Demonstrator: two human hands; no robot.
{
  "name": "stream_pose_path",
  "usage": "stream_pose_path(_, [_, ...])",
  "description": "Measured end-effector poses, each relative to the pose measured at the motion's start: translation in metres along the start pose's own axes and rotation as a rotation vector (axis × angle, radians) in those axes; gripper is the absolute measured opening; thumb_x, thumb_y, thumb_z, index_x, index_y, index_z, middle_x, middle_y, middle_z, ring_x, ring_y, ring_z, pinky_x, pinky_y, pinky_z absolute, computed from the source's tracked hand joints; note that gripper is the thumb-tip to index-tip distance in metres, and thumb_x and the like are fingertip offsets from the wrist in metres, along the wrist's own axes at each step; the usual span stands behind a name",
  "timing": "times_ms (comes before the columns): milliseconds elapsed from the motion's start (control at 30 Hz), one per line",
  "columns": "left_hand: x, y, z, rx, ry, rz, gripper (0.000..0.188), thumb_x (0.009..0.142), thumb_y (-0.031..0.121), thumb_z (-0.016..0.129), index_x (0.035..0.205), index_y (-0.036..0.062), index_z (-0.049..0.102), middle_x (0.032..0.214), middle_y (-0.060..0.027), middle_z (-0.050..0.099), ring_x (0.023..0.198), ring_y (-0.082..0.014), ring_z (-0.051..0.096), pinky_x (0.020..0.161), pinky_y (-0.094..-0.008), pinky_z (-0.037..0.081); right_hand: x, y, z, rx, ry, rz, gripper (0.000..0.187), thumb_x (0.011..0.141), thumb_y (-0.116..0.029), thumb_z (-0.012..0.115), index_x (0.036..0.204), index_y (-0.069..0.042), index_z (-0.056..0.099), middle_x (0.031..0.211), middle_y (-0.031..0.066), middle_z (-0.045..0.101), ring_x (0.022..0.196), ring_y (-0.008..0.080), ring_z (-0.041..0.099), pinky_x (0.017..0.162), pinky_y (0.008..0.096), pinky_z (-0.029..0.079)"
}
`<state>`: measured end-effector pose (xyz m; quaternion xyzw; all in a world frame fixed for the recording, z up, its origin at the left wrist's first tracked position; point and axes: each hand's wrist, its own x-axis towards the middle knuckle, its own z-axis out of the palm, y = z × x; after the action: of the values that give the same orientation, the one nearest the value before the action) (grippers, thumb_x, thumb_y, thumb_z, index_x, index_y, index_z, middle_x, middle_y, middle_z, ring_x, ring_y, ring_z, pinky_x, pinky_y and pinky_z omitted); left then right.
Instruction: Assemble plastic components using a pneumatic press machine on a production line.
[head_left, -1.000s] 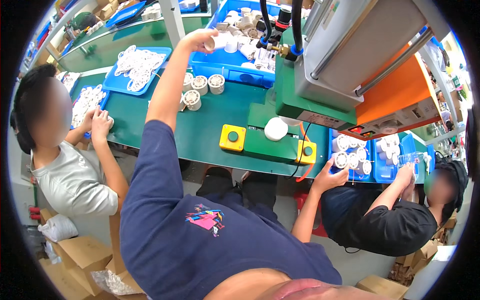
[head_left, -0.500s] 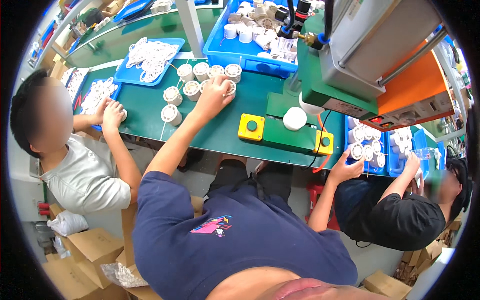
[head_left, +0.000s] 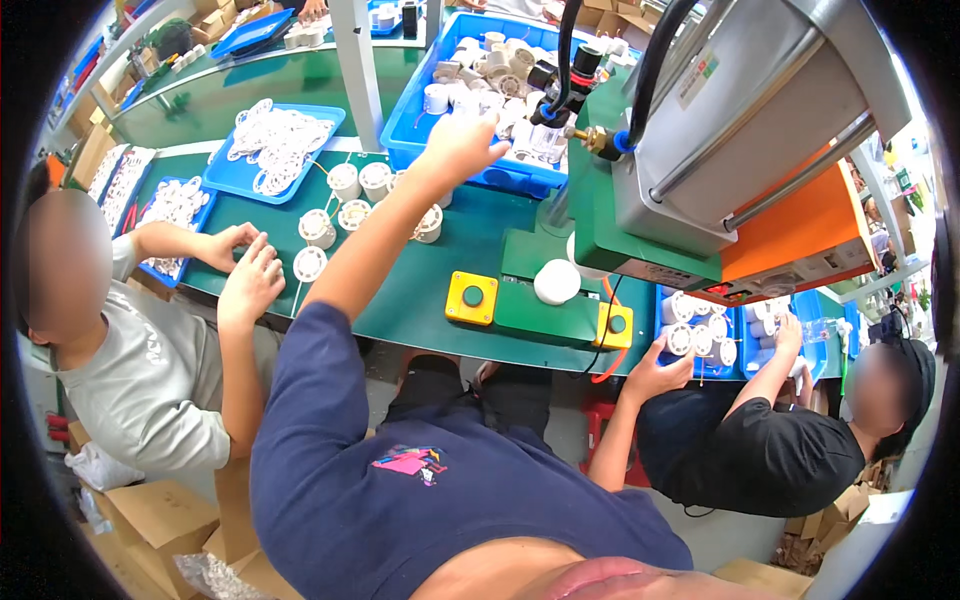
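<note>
My left hand [head_left: 463,150] reaches over the near rim of a big blue bin [head_left: 400,140] heaped with white cylindrical parts. Its thumb stands apart from the fingers, and nothing shows in it. Below my left forearm, several white cylinders [head_left: 318,228] with slotted round ends stand in rows on the green bench. My right hand [head_left: 660,372] is at the near edge of a blue tray [head_left: 725,370], with fingers and thumb around a white cylindrical part [head_left: 679,339]. More such cylinders lie in that tray.
A green press [head_left: 650,215] with a grey cylinder body stands in front of me, a round white piece [head_left: 557,282] at its base between yellow button boxes [head_left: 473,297]. Co-workers sit left and right. Blue trays [head_left: 275,190] of white rings lie far left.
My left hand has left the standing white cylinders and moved away from me to the blue bin. The right hand keeps its hold. The view has shifted, and the left co-worker's hands have moved.
</note>
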<state>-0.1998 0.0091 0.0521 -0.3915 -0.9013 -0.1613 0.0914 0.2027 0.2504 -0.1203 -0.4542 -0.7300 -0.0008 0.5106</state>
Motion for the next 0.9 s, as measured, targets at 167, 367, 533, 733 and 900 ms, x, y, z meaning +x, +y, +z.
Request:
stream_pose_path(167, [0.093, -0.031, 0.074, -0.027, -0.529, -0.081, 0.088, 0.074, 0.071, 0.075, 0.13, 0.0028, 0.07, 0.133, -0.0229, 0.068, 0.121, -0.0361, 0.066, 0.102, -0.0436, 0.053, -0.004, 0.005, 0.005, 0.018, -0.025, 0.016, 0.07, 0.091, -0.037, 0.074, 0.141, 0.005, 0.051, 0.134, 0.0267, 0.058, 0.126, 0.0454, 0.049, 0.11, 0.055, 0.034])
stream_pose_path(367, [0.1, -0.09, 0.138, -0.403, -0.384, -0.062, 0.086, 0.075, 0.052, 0.082, 0.137, -0.0026, 0.059, 0.132, -0.0265, 0.066, 0.123, -0.0374, 0.063, 0.104, -0.0431, 0.05, 0.001, 0.001, 0.007, 0.083, -0.019, 0.022, 0.062, 0.094, -0.034, 0.073, 0.14, 0.003, 0.053, 0.134, 0.0243, 0.059, 0.125, 0.0421, 0.052, 0.109, 0.0513, 0.037])
stream_pose_path(533, [0.084, -0.078, 0.093, -0.812, 0.063, -0.092, 0.082, 0.076, 0.038, 0.09, 0.138, -0.0027, 0.054, 0.121, -0.0224, 0.068, 0.097, -0.0298, 0.07, 0.088, -0.0402, 0.056, -0.007, 0.006, 0.002, 0.059, 0.011, 0.047, 0.063, 0.093, -0.036, 0.073, 0.139, 0.001, 0.053, 0.132, 0.0237, 0.059, 0.123, 0.0428, 0.051, 0.107, 0.0535, 0.037])
stream_pose_path(733, [0.027, -0.044, 0.036, -0.78, 0.139, 0.005, 0.066, 0.087, 0.043, 0.082, 0.135, 0.0032, 0.058, 0.103, -0.0143, 0.071, 0.088, -0.02, 0.068, 0.083, -0.034, 0.054, -0.004, 0.012, 0.008, 0.056, 0.024, 0.031, 0.062, 0.093, -0.037, 0.074, 0.137, 0.002, 0.055, 0.131, 0.0236, 0.061, 0.122, 0.0424, 0.052, 0.106, 0.053, 0.037])
stream_pose_path(900, [-0.042, -0.003, 0.011, -0.696, 0.15, 0.066, 0.038, 0.085, 0.033, 0.084, 0.104, 0.003, 0.069, 0.104, -0.0167, 0.071, 0.098, -0.0261, 0.068, 0.087, -0.0355, 0.053, 0.003, 0.005, 0.011, 0.096, 0.03, -0.005, 0.063, 0.091, -0.038, 0.074, 0.138, 0.001, 0.055, 0.131, 0.0226, 0.062, 0.123, 0.0422, 0.052, 0.107, 0.0529, 0.037])
